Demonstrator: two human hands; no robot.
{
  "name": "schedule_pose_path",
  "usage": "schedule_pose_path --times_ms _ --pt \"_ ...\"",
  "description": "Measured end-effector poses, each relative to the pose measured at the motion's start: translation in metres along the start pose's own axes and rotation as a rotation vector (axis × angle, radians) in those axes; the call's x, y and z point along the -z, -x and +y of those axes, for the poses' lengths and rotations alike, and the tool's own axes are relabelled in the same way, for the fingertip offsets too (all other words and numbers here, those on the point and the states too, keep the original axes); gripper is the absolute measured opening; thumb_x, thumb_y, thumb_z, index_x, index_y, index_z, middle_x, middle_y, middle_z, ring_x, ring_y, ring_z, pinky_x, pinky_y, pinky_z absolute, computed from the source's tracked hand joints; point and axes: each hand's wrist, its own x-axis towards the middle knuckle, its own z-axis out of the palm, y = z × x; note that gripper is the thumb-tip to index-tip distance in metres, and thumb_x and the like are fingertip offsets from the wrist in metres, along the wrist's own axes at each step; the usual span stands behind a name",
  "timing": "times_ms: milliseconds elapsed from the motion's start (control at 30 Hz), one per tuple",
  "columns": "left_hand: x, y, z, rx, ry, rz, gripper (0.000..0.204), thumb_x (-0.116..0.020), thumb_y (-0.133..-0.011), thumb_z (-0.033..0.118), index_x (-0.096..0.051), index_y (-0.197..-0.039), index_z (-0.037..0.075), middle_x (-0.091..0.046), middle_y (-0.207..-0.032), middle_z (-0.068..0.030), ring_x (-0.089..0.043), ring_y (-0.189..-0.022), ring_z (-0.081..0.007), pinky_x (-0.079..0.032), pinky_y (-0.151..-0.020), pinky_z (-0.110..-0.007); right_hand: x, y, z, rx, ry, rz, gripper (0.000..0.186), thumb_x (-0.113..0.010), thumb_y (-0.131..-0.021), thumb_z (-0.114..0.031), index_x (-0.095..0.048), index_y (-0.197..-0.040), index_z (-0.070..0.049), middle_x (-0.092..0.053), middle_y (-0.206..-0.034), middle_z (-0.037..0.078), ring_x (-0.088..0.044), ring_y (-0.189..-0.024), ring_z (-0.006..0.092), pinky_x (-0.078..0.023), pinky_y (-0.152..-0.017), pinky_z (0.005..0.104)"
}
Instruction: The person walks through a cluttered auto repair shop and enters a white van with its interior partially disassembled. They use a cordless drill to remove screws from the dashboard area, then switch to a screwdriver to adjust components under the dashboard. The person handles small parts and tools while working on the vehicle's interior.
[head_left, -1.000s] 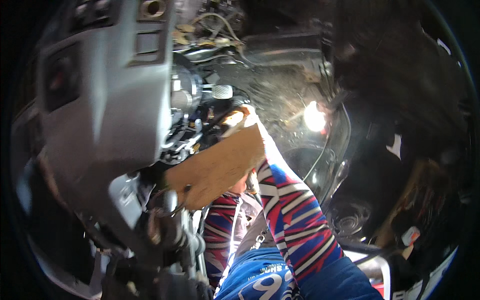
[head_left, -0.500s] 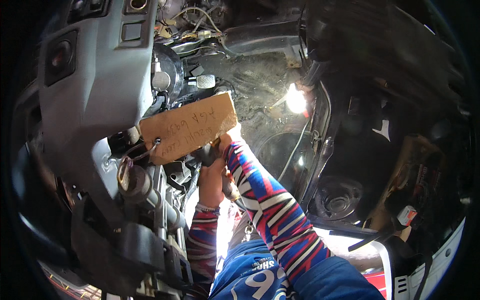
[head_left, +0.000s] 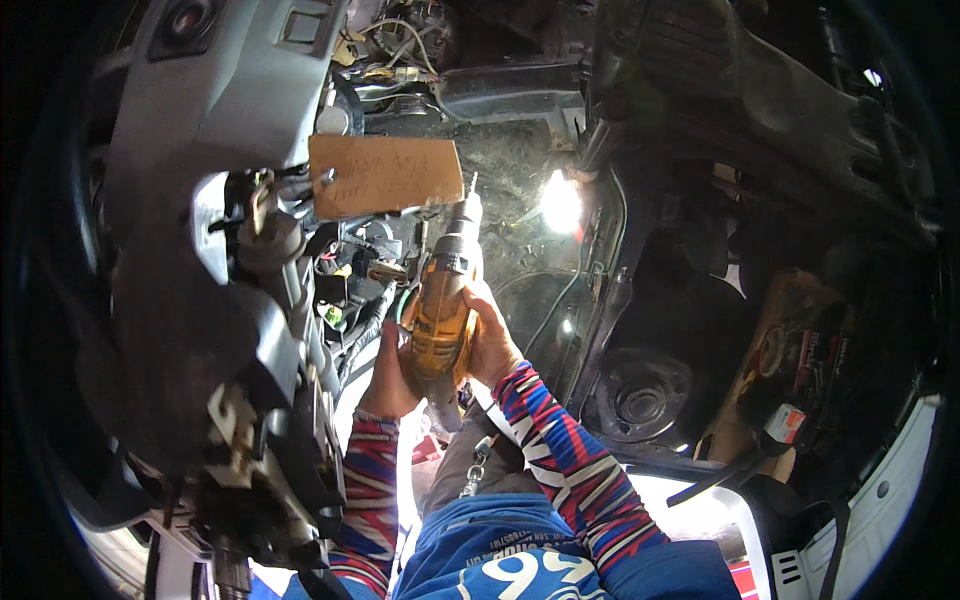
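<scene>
With our left hand (head_left: 388, 375) and right hand (head_left: 492, 340) both wrapped around the yellow cordless drill (head_left: 442, 310) at frame centre, we judge we are mid-drive, needing its bit steadied below the cardboard tag (head_left: 385, 175).

Red, white and blue striped sleeves (head_left: 560, 455) over a blue printed shirt (head_left: 490, 560).
</scene>
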Motion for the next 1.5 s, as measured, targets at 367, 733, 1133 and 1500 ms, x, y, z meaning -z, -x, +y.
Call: schedule_pose_path --times_ms 367,733,1133,1500 --pt "-0.012 -0.099 -0.019 -0.480 -0.412 0.051 0.052 -0.072 -0.092 0.039 -0.064 -0.122 -0.002 -0.072 -0.100 -0.0090 -0.069 -0.083 -0.0190 -0.056 -0.075 -0.035 -0.016 0.058 -0.052 0.778 1.517 0.475 0.054 -0.073 -0.094 -0.019 -0.053 -0.140 0.001 -0.067 -0.124 0.020 -0.067 -0.109 0.0284 -0.053 -0.095 0.0396" --pt "-0.077 -0.203 -0.081 -0.340 -1.110 0.955 0.099 -0.079 -0.067 0.073 -0.054 -0.131 0.002 -0.070 -0.117 -0.0225 -0.066 -0.113 -0.0385 -0.041 -0.105 -0.051 -0.011 0.124 -0.086 1.125 2.334 0.767 0.051 -0.073 -0.074 -0.016 -0.063 -0.123 -0.015 -0.048 -0.142 0.013 -0.041 -0.134 0.0347 -0.031 -0.108 0.0532" --pt "-0.084 -0.238 -0.088 -0.455 -1.177 1.027 0.092 -0.082 -0.065 0.072 -0.058 -0.118 0.001 -0.072 -0.108 -0.0239 -0.071 -0.102 -0.0409 -0.053 -0.094 -0.050 0.006 0.117 -0.088 1.236 2.230 0.724 0.079 -0.075 -0.074 -0.022 -0.042 -0.146 -0.011 -0.037 -0.154 0.021 -0.039 -0.137 0.0408 -0.031 -0.111 0.0541" --pt "-0.062 -0.260 -0.071 -0.400 -1.147 0.768 0.112 -0.081 -0.069 0.071 -0.041 -0.146 0.000 -0.051 -0.145 -0.0293 -0.050 -0.136 -0.0423 -0.039 -0.115 -0.050 0.005 0.114 -0.088 1.215 2.225 0.773 0.084 -0.075 -0.072 -0.022 -0.039 -0.147 -0.007 -0.037 -0.153 0.021 -0.038 -0.138 0.0401 -0.031 -0.112 0.0528"
